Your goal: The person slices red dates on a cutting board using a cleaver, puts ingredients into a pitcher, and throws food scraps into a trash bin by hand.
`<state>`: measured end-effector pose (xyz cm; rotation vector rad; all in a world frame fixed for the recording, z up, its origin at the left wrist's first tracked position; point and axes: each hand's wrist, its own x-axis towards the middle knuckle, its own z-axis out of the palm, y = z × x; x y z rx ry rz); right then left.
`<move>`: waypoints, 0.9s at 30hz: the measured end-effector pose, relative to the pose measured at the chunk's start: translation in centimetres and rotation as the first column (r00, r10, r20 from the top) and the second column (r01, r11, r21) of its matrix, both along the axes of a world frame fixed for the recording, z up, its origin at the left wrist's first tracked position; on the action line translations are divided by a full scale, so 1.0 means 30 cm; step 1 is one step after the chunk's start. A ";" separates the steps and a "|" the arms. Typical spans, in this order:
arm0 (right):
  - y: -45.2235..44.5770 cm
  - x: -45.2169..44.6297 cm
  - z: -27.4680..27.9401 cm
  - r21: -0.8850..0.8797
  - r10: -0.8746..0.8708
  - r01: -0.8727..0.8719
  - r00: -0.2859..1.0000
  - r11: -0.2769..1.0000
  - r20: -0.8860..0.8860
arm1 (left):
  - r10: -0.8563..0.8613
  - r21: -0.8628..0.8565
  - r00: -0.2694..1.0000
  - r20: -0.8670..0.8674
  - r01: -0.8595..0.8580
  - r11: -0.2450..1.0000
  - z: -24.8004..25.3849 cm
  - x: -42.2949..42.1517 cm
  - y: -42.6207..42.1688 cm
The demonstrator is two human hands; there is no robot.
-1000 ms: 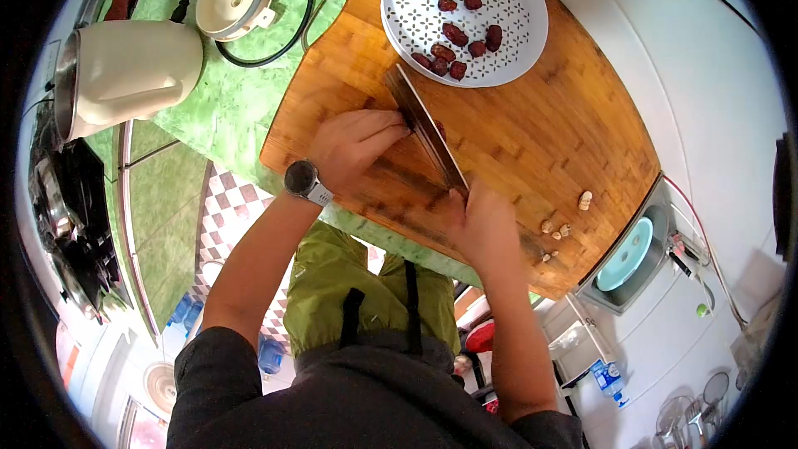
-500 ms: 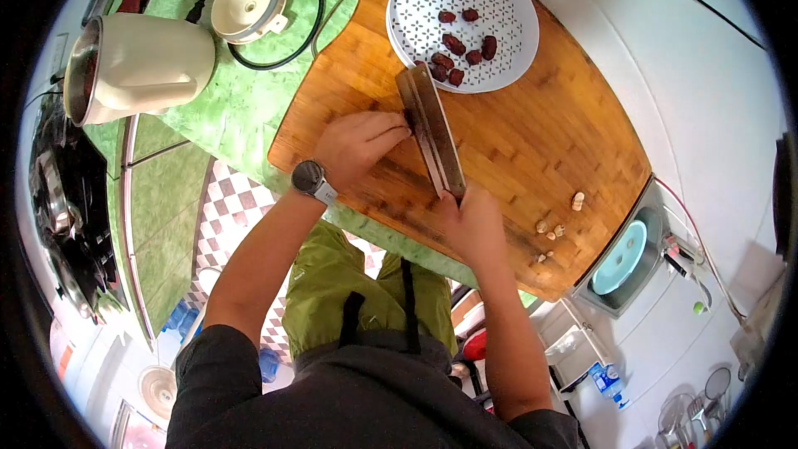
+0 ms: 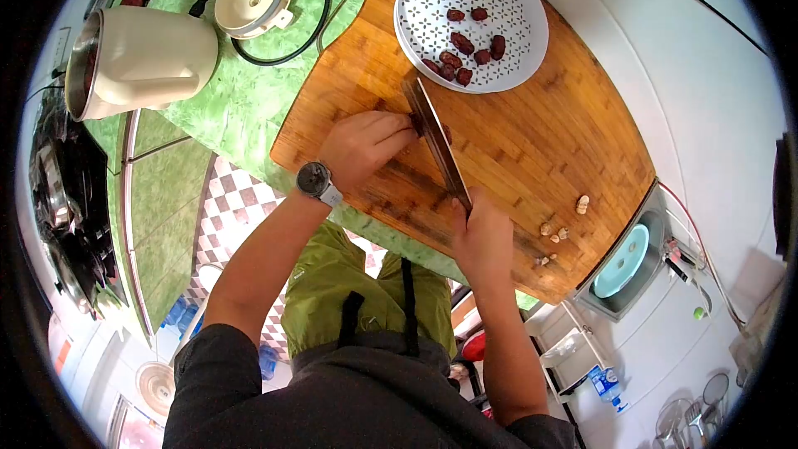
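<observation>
My right hand [image 3: 485,239] is closed round the handle of a kitchen cleaver [image 3: 438,141], whose blade stands on edge over the wooden cutting board [image 3: 515,150]. Left of the blade, my left hand [image 3: 363,146] pinches a dark red date, mostly hidden by the fingers and blade. A small dark red piece [image 3: 448,134] shows just right of the blade. Several wrinkled red dates [image 3: 462,43] lie in a white perforated basket [image 3: 532,54] at the back of the board.
Small pale pieces [image 3: 583,204], perhaps garlic or pits, lie at the board's right. A cream electric kettle [image 3: 154,62] and its base [image 3: 252,2] stand on the green counter [image 3: 249,108]. Right of the board, a sink [image 3: 617,303] holds a turquoise basin [image 3: 625,259].
The cleaver has turned more edge-on and shifted slightly right and down. A dark red piece now shows at its right side. My left fingers stay beside the blade.
</observation>
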<state>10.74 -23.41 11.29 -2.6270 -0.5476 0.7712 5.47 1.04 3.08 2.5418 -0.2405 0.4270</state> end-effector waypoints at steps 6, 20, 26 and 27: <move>0.022 -0.022 -0.005 -0.079 0.016 -0.017 1.000 0.997 -0.011 | 0.031 -0.001 1.000 0.001 -0.031 1.000 -0.001 0.004 -0.014; 0.046 0.058 -0.035 -0.161 0.002 -0.018 0.995 0.987 -0.100 | 0.021 0.006 0.999 0.024 -0.021 1.000 -0.018 0.006 -0.017; -0.009 0.151 -0.078 -0.069 -0.043 0.027 0.966 0.997 -0.253 | 0.070 -0.009 0.996 0.052 -0.069 0.998 -0.030 0.008 0.027; -0.007 0.145 -0.073 -0.068 -0.043 0.027 0.966 0.997 -0.255 | 0.078 -0.027 0.995 0.069 -0.076 0.997 -0.026 0.009 0.033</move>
